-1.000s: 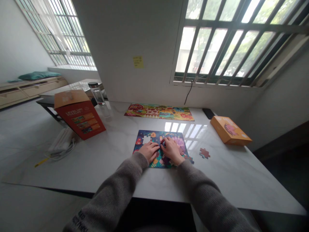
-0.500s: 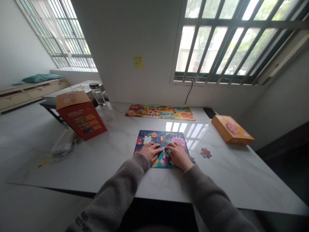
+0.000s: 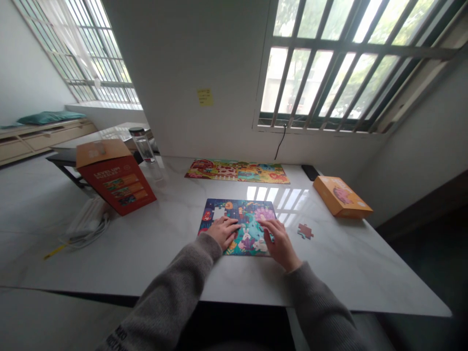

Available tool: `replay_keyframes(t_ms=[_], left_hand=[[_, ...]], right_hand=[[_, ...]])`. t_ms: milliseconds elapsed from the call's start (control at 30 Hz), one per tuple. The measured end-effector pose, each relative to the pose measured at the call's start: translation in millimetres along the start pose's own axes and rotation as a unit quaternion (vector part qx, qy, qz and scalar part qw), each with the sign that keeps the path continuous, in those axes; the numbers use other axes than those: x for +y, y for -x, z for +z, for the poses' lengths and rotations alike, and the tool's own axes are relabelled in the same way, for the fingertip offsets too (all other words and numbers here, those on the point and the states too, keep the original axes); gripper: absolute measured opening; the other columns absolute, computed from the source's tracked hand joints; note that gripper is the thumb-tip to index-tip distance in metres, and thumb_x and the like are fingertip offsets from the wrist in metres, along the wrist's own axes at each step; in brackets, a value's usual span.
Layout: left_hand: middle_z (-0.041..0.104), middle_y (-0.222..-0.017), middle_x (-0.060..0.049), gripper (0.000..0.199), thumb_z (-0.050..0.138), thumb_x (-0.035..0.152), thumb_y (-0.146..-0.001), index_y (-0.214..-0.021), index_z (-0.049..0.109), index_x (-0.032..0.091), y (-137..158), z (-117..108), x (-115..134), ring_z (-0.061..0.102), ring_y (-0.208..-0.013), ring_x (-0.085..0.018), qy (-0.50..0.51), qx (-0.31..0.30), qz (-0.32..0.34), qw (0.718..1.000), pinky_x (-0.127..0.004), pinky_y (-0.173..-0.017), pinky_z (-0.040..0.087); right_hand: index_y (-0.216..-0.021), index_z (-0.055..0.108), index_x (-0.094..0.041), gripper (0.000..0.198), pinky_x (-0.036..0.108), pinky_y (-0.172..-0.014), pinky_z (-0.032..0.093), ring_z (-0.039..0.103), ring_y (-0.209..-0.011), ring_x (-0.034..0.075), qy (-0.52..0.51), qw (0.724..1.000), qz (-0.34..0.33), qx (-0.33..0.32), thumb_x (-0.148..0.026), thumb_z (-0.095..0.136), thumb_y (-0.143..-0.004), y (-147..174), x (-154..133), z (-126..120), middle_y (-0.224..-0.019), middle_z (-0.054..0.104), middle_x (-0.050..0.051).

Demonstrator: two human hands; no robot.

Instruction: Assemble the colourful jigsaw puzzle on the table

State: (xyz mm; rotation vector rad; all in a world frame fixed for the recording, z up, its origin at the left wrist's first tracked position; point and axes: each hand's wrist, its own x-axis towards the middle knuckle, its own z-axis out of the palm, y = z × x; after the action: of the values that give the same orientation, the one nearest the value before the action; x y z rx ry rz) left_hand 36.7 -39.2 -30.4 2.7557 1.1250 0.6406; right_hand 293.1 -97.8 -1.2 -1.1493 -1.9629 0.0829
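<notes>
On the white table lies a jigsaw puzzle point(image 3: 252, 229) with a dark blue border and bright animals, rabbits among them. A white gap shows in its upper left part. My left hand point(image 3: 223, 231) rests flat on the puzzle's lower left, fingers stretched out. Over the puzzle's right edge, my right hand point(image 3: 281, 243) is raised a little, thumb and index finger apart, with nothing visible between them. To its right, a loose puzzle piece point(image 3: 305, 231), brownish with some blue, lies on the table. The puzzle's lower right edge is partly hidden by my right hand.
A long colourful puzzle point(image 3: 237, 170) lies near the wall. At left stand a red box point(image 3: 119, 183) and a glass bottle point(image 3: 143, 146), with a white power strip point(image 3: 86, 219) and cable. At right are an orange box point(image 3: 341, 197) and a black phone point(image 3: 310, 172).
My right hand has lifted and drawn back to the right, uncovering the rabbits in the puzzle. My left hand stays on the puzzle. The view has shifted slightly.
</notes>
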Motion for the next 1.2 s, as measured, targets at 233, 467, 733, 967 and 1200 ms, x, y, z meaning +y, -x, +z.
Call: replay_keyframes(t_ms=[233, 467, 733, 967, 1200], left_hand=[[0.063, -0.134, -0.006, 0.040, 0.055, 0.023, -0.090, -0.128, 0.066, 0.025, 0, 1, -1, 0.051, -0.117, -0.028, 0.008, -0.005, -0.003, 1.000, -0.050, -0.105, 0.045], [0.064, -0.133, -0.005, 0.038, 0.054, 0.024, -0.091, -0.127, 0.067, 0.025, 1, 0, 0, 0.051, -0.117, -0.027, 0.013, -0.003, -0.014, 1.000, -0.048, -0.107, 0.044], [0.065, -0.132, -0.007, 0.038, 0.054, 0.022, -0.090, -0.125, 0.068, 0.023, -1, -5, 4, 0.052, -0.115, -0.028, 0.021, -0.003, -0.015, 1.000, -0.051, -0.105, 0.046], [0.065, -0.130, -0.008, 0.035, 0.057, 0.026, -0.088, -0.122, 0.068, 0.023, -2, -5, 3, 0.053, -0.115, -0.029, 0.031, -0.001, -0.018, 0.999, -0.051, -0.101, 0.046], [0.069, -0.114, -0.010, 0.042, 0.062, 0.033, -0.085, -0.125, 0.062, 0.020, -2, -16, 4, 0.059, -0.107, -0.027, 0.074, 0.102, -0.014, 0.992, -0.043, -0.095, 0.046]], right_hand=[[-0.118, 0.065, -0.019, 0.032, 0.041, -0.089, 0.043, 0.057, -0.095, 0.026, 0.186, 0.965, 0.182, 0.015, -0.024, 0.048, -0.092, 41, 65, -47, -0.097, 0.062, 0.009], [-0.125, 0.062, -0.015, 0.044, 0.047, -0.086, 0.044, 0.054, -0.109, 0.035, 0.354, 0.858, 0.365, -0.077, -0.044, 0.049, -0.094, 53, 92, -77, -0.117, 0.059, 0.018], [-0.095, 0.056, -0.021, 0.049, 0.042, -0.072, 0.048, 0.062, -0.084, 0.029, 0.164, 0.911, 0.376, 0.042, -0.064, 0.065, -0.074, 59, 119, -80, -0.087, 0.065, 0.008], [-0.099, 0.052, -0.022, 0.049, 0.035, -0.063, 0.055, 0.067, -0.068, 0.020, -0.175, 0.902, 0.350, 0.181, -0.059, 0.073, -0.075, 38, 82, -64, -0.083, 0.061, 0.001], [-0.112, 0.062, -0.021, 0.041, 0.035, -0.065, 0.061, 0.072, -0.077, 0.022, -0.307, 0.909, 0.276, 0.047, -0.050, 0.068, -0.084, -16, 10, -5, -0.090, 0.068, 0.005]])
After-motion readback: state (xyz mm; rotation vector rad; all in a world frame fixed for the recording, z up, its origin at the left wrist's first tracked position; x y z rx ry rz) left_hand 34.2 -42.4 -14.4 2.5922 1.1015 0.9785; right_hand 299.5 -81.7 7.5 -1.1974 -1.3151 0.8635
